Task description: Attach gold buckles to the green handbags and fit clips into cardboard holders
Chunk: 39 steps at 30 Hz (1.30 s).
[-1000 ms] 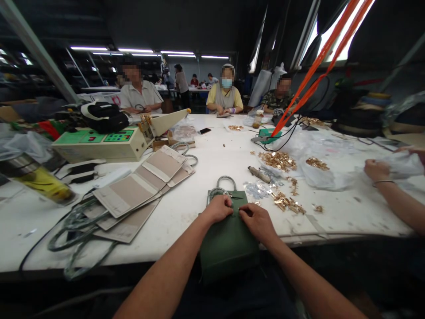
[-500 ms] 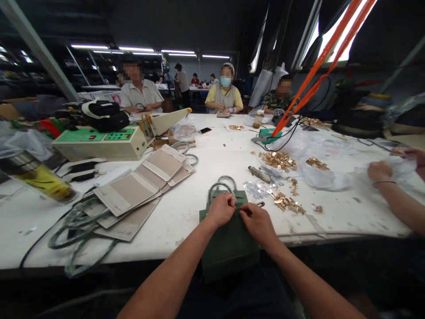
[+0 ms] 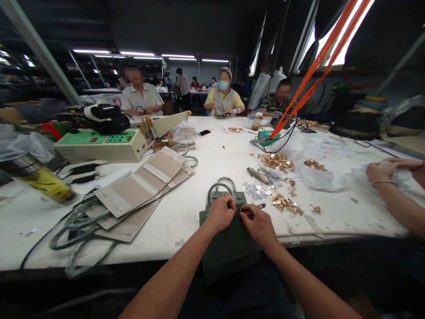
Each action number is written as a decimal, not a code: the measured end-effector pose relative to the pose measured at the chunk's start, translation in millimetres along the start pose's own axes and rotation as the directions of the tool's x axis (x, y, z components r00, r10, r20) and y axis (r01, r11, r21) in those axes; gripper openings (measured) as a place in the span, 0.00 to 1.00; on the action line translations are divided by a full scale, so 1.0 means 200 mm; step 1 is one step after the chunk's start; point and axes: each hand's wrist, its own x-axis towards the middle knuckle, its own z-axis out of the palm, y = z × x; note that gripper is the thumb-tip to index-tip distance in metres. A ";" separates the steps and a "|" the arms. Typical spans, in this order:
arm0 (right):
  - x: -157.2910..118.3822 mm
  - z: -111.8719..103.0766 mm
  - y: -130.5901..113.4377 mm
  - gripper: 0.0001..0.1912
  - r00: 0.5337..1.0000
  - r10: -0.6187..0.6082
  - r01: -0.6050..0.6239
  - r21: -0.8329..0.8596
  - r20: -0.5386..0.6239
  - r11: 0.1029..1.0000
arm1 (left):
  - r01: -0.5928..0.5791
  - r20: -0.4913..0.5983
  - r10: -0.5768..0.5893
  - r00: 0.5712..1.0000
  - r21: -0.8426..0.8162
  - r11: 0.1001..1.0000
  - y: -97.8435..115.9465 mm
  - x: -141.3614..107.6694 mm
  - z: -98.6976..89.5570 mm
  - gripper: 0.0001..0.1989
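Observation:
A dark green bag [image 3: 229, 252] with two looped handles [image 3: 221, 186] leans at the table's front edge, its lower part below the edge. On its upper left front, my left hand [image 3: 221, 213] is closed, thumb and fingers pinched over the bag; what they pinch is too small to name. Close beside it, my right hand [image 3: 259, 223] is closed too, fingertips at a tiny metal piece on the bag's front. A slim metal tool [image 3: 261, 205] sticks out behind the right hand's fingers; whether that hand holds it is unclear.
Flat beige panels with green handles [image 3: 133, 190] lie on the left, near a cream machine [image 3: 102, 146] and a bottle [image 3: 43, 179]. Gold metal pieces [image 3: 275, 162] lie on the right of the white table [image 3: 179, 212]. Another person's hands [image 3: 381, 173] handle plastic at far right. Orange strips [image 3: 308, 84] hang down.
Both my hands stay at the same spot on the bag, with only slight finger shifts. The person at far right has brought both hands closer together on the plastic.

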 end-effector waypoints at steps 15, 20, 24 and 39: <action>0.02 -0.06 0.02 0.19 0.996 -0.092 0.088 -0.152 -0.019 0.984 | -0.034 0.023 0.035 0.999 -0.018 0.999 0.06 -0.04 -0.05 0.10; 0.09 -0.10 0.09 0.25 0.972 -0.231 0.229 -0.068 -0.029 0.971 | -0.043 0.011 0.044 0.999 -0.006 0.999 0.07 -0.06 -0.06 0.10; 0.09 -0.12 0.04 0.17 0.961 -0.062 0.030 0.122 0.270 0.992 | -0.051 0.037 0.052 0.998 -0.027 0.998 0.07 -0.08 -0.05 0.09; 0.09 -0.11 -0.06 0.12 0.978 -0.007 -0.067 0.347 0.207 0.935 | 0.074 -0.495 -0.088 0.865 -0.046 0.996 -0.21 -0.39 -0.14 0.42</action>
